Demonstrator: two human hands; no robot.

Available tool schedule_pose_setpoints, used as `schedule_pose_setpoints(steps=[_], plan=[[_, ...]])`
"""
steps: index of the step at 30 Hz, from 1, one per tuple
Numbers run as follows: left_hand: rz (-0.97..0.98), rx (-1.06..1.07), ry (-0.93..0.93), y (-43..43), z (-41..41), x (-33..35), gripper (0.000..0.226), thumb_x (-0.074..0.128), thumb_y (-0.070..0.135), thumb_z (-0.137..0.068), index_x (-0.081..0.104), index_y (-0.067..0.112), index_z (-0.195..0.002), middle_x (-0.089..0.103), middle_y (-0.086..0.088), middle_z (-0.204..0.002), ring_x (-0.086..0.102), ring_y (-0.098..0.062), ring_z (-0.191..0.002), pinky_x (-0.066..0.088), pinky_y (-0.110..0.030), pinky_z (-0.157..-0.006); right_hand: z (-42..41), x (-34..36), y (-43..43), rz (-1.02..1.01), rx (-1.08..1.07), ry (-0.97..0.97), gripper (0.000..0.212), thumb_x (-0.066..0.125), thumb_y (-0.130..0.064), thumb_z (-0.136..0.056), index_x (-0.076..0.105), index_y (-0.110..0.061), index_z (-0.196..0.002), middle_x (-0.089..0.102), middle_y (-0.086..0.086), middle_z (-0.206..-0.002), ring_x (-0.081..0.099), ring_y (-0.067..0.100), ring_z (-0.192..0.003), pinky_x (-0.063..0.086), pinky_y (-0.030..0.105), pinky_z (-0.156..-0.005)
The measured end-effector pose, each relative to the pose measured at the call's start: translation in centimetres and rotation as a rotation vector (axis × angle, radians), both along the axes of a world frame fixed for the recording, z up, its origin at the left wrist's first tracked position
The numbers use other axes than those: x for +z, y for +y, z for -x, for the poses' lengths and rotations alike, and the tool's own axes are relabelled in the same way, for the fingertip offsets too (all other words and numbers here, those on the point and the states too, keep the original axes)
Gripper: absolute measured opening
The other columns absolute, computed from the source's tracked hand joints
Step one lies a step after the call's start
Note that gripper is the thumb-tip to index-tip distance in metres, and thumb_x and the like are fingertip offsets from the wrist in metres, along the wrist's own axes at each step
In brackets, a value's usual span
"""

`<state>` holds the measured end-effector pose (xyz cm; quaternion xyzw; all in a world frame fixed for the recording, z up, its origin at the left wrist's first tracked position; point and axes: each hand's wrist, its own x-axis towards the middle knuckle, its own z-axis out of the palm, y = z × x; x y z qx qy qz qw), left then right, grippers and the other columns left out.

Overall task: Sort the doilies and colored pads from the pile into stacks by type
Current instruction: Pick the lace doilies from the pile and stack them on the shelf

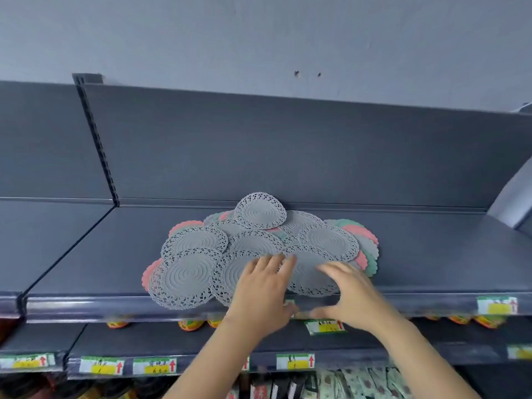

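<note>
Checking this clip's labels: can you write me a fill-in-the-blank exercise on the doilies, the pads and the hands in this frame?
1. The lace doilies lying on top are ____ in colour.
2. Pink pads and green pads stick out from ____ the doilies.
3. The left hand and right hand reach over the ____ doilies, those nearest the camera.
4. Each price label below carries a red ____.
Missing words: grey; under; front; arrow.

A dark grey shelf [431,254] meets a grey back panel [288,145] under a pale wall [259,33]. Price labels [497,305] (green, yellow, red arrows) line the edges; orange-topped jars [188,324] sit below, patterned packets [359,384] lowest.
</note>
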<state>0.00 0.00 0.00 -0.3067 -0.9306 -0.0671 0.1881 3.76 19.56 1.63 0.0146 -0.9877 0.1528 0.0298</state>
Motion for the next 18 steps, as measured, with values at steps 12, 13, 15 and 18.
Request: schedule_pose_setpoints(steps=[12, 13, 15, 18], plan=[[0.178, 0.266, -0.354, 8.6, 3.5, 3.2, 0.028, 0.052, 0.031, -0.091, 0.068, 0.008, -0.086, 0.063, -0.010, -0.079, 0.053, -0.027, -0.073, 0.032, -0.026, -0.058, 6.6, -0.3, 6.9, 0.026, 0.441, -0.115, 0.022, 0.060, -0.039, -0.081, 0.059, -0.017, -0.083, 0.058, -0.002, -0.086, 0.053, 0.020, -0.089, 0.038, 0.030, -0.070], [0.147, 0.275, -0.369, 8.6, 3.4, 3.0, 0.029, 0.053, 0.031, -0.092, 0.068, 0.008, -0.086, 0.065, -0.010, -0.080, 0.053, -0.026, -0.072, 0.031, -0.027, -0.058, 6.9, -0.2, 7.2, 0.032, 0.468, -0.123, 0.022, 0.060, -0.040, -0.082, 0.061, -0.019, -0.088, 0.059, -0.003, -0.091, 0.052, 0.019, -0.093, 0.037, 0.030, -0.073], [0.081, 0.297, -0.415, 8.3, 3.0, 2.8, 0.028, 0.054, 0.033, -0.091, 0.069, 0.010, -0.085, 0.067, -0.007, -0.080, 0.054, -0.023, -0.070, 0.034, -0.029, -0.058, 7.4, 0.0, 7.7, 0.052, 0.523, -0.131, 0.025, 0.060, -0.045, -0.083, 0.063, -0.022, -0.093, 0.060, -0.010, -0.092, 0.051, 0.015, -0.097, 0.033, 0.029, -0.075], [-0.190, 0.275, -0.463, 7.4, 1.6, 1.8, 0.017, 0.064, 0.029, -0.083, 0.072, 0.020, -0.096, 0.071, 0.006, -0.092, 0.062, -0.011, -0.083, 0.048, -0.025, -0.074, 7.7, 0.4, 8.1, 0.093, 0.561, -0.175, 0.039, 0.060, -0.062, -0.077, 0.064, -0.031, -0.100, 0.062, -0.018, -0.100, 0.050, 0.008, -0.102, 0.036, 0.028, -0.084]])
